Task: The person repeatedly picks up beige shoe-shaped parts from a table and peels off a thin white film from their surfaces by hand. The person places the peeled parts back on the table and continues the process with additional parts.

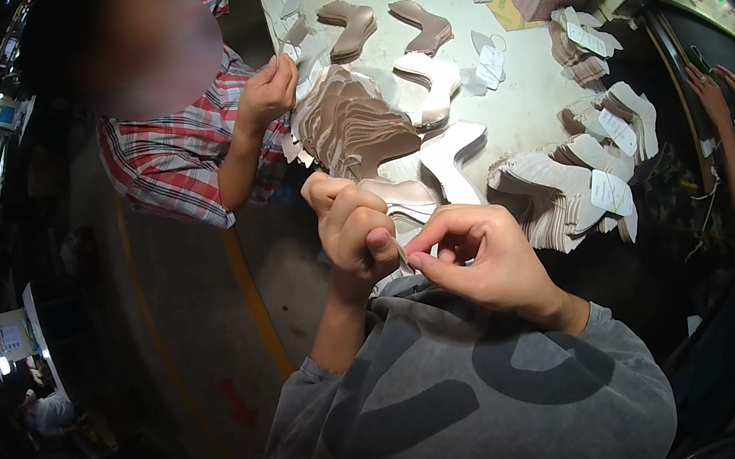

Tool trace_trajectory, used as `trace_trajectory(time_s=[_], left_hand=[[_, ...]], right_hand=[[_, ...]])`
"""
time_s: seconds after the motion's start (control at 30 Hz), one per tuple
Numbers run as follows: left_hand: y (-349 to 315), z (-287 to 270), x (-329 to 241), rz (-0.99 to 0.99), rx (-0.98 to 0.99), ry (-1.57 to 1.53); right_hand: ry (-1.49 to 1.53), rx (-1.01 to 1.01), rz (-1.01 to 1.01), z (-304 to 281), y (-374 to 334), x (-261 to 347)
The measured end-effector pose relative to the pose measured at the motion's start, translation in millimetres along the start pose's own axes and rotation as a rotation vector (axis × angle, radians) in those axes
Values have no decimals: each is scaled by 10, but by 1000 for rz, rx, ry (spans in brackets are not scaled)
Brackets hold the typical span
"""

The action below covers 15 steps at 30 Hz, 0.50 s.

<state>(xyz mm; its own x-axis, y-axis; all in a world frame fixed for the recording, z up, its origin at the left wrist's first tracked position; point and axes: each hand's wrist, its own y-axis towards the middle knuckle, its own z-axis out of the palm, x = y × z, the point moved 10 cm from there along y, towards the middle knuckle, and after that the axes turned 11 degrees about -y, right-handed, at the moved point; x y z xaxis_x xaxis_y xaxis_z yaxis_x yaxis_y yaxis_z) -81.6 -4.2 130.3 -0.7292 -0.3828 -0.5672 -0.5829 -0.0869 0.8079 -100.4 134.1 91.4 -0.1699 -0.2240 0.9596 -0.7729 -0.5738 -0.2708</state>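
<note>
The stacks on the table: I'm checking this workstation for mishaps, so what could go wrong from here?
The brown pile is spread in uneven layers, so a bump might make it slide.
The pale stack with a white tag sits near the edge of the table, so pieces could be knocked off.
The right hand pinches a thin piece; it might slip.

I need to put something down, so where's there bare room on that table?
The biggest bare patch of the white table lies between the small tagged piece and the tagged stacks on the right. A thinner gap parts two brown stacks farther back. Crowded: the near side, with a big brown pile and white stacks.
</note>
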Motion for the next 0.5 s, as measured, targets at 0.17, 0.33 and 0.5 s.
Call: trace_trajectory(time_s=[0.17, 0.33, 0.5], left_hand=[[-12, -12, -22, 30, -18, 49], [-31, -32, -51, 47, -11, 84], [-53, -39, -67, 63, -12, 100]], right_hand=[[-64, -16, -44, -2, 4, 50], [-112, -40, -130, -2, -3, 159], [-181, -38, -161, 7, -8, 208]])
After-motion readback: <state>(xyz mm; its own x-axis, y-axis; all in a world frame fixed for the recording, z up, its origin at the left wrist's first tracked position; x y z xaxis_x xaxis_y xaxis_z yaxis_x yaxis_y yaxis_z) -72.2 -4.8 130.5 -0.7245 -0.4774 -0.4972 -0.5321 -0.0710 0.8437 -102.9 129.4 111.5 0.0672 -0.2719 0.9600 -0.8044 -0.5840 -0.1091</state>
